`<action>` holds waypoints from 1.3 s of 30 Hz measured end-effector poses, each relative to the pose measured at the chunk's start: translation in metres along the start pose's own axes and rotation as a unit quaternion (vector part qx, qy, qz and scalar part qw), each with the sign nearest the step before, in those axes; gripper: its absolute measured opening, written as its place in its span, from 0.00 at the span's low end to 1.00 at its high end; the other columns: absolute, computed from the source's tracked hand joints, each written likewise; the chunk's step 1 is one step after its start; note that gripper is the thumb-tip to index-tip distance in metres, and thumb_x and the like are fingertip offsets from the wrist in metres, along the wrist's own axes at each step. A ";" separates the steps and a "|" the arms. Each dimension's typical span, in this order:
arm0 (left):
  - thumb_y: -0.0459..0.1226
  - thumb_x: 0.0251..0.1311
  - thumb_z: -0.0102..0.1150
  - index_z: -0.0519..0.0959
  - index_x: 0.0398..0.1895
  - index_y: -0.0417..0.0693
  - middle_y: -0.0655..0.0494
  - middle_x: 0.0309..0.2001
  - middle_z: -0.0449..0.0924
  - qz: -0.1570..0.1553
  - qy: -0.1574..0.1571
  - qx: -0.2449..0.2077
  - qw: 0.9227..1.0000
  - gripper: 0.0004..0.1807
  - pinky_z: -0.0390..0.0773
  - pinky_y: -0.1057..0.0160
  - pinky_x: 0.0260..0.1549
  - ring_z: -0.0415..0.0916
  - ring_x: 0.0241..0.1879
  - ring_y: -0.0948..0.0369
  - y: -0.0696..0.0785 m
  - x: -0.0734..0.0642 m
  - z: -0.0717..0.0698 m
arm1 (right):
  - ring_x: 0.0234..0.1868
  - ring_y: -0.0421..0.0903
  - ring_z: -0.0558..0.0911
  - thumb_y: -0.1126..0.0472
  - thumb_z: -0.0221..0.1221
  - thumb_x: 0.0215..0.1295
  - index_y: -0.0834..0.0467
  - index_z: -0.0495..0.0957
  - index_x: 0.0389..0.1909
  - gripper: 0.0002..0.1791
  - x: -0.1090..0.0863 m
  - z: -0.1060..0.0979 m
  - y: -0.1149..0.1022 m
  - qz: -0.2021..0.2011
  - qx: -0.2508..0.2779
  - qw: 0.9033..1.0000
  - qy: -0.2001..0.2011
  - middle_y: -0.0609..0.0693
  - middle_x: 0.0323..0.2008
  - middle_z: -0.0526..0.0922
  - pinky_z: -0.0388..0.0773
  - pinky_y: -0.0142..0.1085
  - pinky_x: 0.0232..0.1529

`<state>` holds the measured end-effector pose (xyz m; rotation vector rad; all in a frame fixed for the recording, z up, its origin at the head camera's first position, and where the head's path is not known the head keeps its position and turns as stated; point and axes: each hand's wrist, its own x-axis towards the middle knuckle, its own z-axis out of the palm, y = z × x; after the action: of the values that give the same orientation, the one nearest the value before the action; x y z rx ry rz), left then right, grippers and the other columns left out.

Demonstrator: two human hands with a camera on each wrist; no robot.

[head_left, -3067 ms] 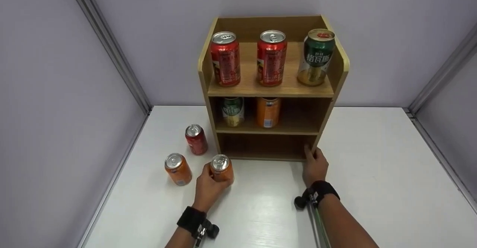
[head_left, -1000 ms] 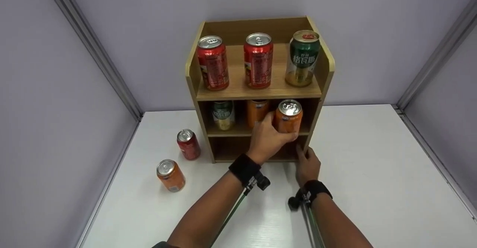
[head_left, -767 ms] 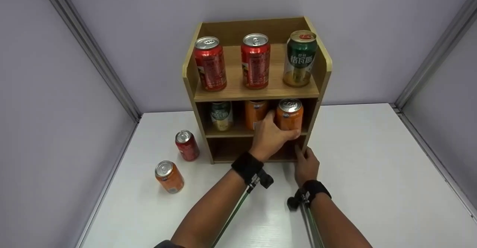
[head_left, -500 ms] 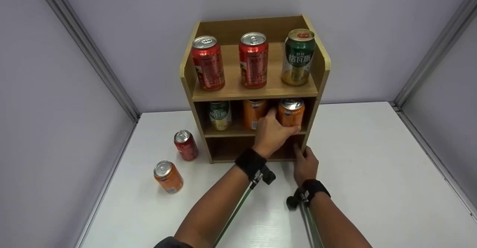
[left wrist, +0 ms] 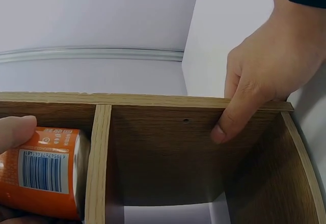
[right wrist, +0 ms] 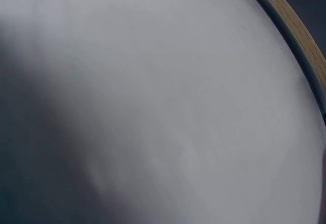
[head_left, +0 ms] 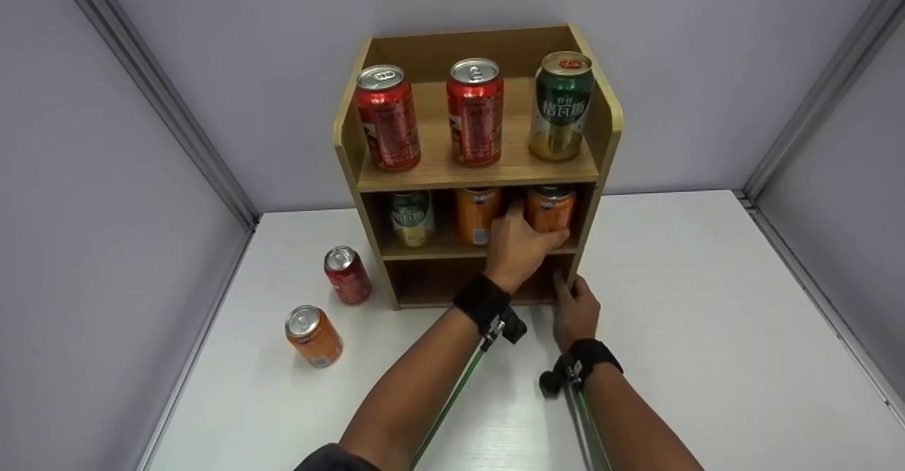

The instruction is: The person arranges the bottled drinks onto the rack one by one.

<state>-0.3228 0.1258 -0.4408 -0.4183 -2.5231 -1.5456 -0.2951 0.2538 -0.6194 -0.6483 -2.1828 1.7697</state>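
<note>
My left hand [head_left: 517, 245] grips an orange soda can [head_left: 550, 211] at the right end of the wooden rack's [head_left: 488, 172] middle shelf. The thumb is on the can's right side and the fingers reach in on its left. In the left wrist view, the can [left wrist: 46, 170] shows its barcode beside the lower shelf board. My right hand [head_left: 576, 312] pinches the rack's right side panel near the bottom, thumb inside, as the left wrist view confirms. Left of the held can stand another orange can [head_left: 476, 216] and a green can [head_left: 412, 220].
On the top shelf stand a red can [head_left: 389, 121] at left, another red can [head_left: 475, 114] in the middle and a green-topped can [head_left: 561, 107] at right. A dark red can [head_left: 347, 275] and an orange can [head_left: 313, 336] stand on the white table [head_left: 233, 393], left of the rack.
My left hand has carried the orange can from the table up to the middle shelf's right end, then pushed it deeper in. The right hand keeps its hold on the rack's side.
</note>
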 end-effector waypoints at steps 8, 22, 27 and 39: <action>0.51 0.55 0.78 0.79 0.59 0.42 0.49 0.42 0.90 -0.001 0.028 0.018 0.999 0.34 0.82 0.62 0.37 0.86 0.39 0.59 -0.001 0.002 0.009 | 0.62 0.51 0.79 0.28 0.52 0.73 0.49 0.77 0.67 0.36 0.001 0.000 0.002 -0.002 -0.009 1.000 0.001 0.55 0.63 0.83 0.73 0.46 0.62; 0.53 0.58 0.75 0.69 0.70 0.43 0.47 0.56 0.86 -0.020 0.028 0.066 0.997 0.43 0.83 0.54 0.53 0.86 0.54 0.53 0.004 0.005 0.013 | 0.57 0.50 0.79 0.28 0.53 0.73 0.48 0.79 0.64 0.34 0.000 0.000 -0.001 -0.008 -0.009 1.000 0.010 0.53 0.59 0.85 0.72 0.44 0.59; 0.54 0.59 0.75 0.64 0.74 0.41 0.44 0.60 0.83 -0.014 0.030 0.081 0.996 0.47 0.83 0.52 0.55 0.84 0.58 0.50 0.004 0.006 0.017 | 0.56 0.51 0.80 0.28 0.53 0.72 0.49 0.79 0.63 0.34 0.000 0.001 0.000 -0.013 -0.010 1.000 0.013 0.54 0.57 0.85 0.72 0.44 0.58; 0.53 0.63 0.72 0.60 0.77 0.39 0.42 0.60 0.82 -0.017 0.031 0.092 0.995 0.48 0.83 0.52 0.53 0.83 0.58 0.50 0.006 0.010 0.023 | 0.63 0.53 0.83 0.25 0.54 0.69 0.49 0.80 0.63 0.37 0.001 0.002 0.002 -0.009 0.005 1.000 0.007 0.55 0.60 0.86 0.76 0.47 0.64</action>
<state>-0.3302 0.1499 -0.4434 -0.2991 -2.6065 -1.2997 -0.2966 0.2529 -0.6215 -0.6338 -2.1626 1.7615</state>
